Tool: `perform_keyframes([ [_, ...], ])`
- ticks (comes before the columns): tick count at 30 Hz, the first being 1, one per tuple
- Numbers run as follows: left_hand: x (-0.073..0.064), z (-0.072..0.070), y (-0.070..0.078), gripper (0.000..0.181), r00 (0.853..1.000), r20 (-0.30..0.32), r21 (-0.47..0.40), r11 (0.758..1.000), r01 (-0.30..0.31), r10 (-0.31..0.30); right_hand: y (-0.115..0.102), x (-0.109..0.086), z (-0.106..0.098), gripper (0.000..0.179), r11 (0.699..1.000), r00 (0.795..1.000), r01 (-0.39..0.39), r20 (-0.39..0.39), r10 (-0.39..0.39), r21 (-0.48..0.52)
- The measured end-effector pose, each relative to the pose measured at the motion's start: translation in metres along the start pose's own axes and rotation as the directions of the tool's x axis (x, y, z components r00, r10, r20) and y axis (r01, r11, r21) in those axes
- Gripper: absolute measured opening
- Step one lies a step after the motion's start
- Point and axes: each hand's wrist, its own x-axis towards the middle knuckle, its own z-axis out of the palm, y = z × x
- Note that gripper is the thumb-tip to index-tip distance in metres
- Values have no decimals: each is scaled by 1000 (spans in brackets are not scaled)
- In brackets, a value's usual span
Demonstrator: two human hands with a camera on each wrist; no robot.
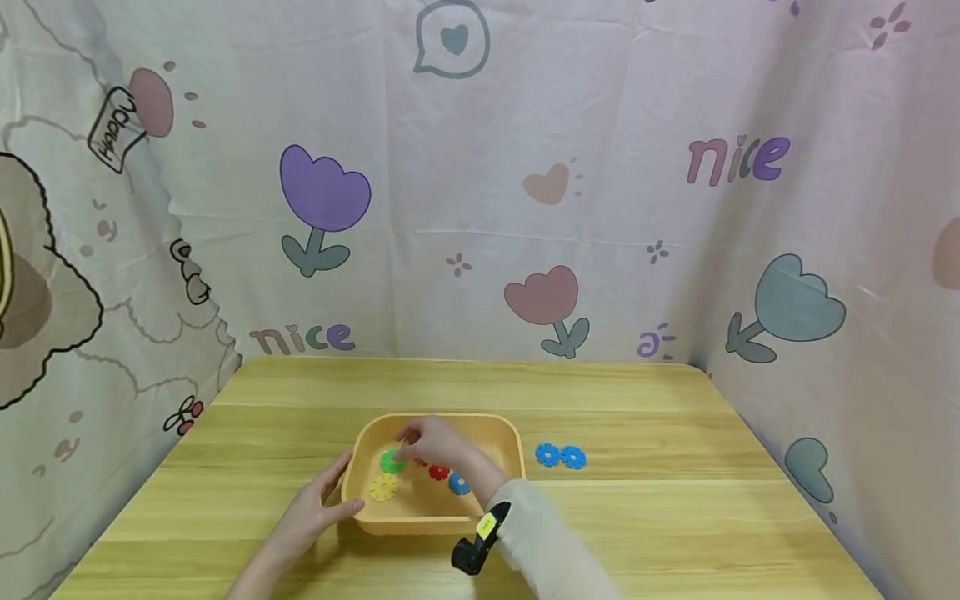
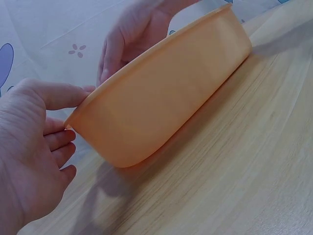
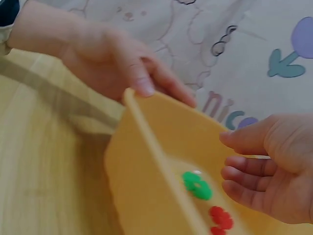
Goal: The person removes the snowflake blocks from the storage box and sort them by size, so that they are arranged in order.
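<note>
Fingers of my left hand (image 1: 311, 510) grip the orange tray (image 1: 420, 506) at its nine o'clock end; the left-wrist view alone shows fingertips just below the rim, outside. My right hand (image 1: 437, 442) hovers inside, near the green disc (image 1: 390, 462) at nine; its wrist view reveals thumb and fingers apart. Only the head view shows two blue discs (image 1: 567, 457) on the tabletop (image 1: 637, 525) at three.

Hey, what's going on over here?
A person's left hand grips the left end of an orange tray while their right hand reaches inside, near a green notched disc. A yellow disc, red discs and a blue disc also lie in the tray. Two more blue discs rest on the table to its right.
</note>
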Motion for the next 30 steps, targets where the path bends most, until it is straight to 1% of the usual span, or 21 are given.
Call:
perform_keyframes([
  [4,-1,1,0,75,1000,-1,2,1000,7,-7,4,1,12,29,1000,1000,5,31,-4,-16],
  [7,-1,2,0,75,1000,-4,4,1000,6,-6,8,2,19,29,999,999,-7,49,8,-31],
  [12,0,1,-1,75,1000,-9,14,1000,-21,21,13,3,28,29,994,996,-18,83,27,-111],
  [18,0,-1,-3,74,998,-18,36,998,-52,53,15,2,35,28,982,995,14,102,5,-189],
  [25,0,0,-3,75,1000,-10,12,1000,-12,12,13,1,38,29,963,995,27,99,0,-270],
  [30,-1,-1,-2,74,1000,-1,3,1000,-6,6,12,0,40,31,940,995,46,98,-14,-338],
])
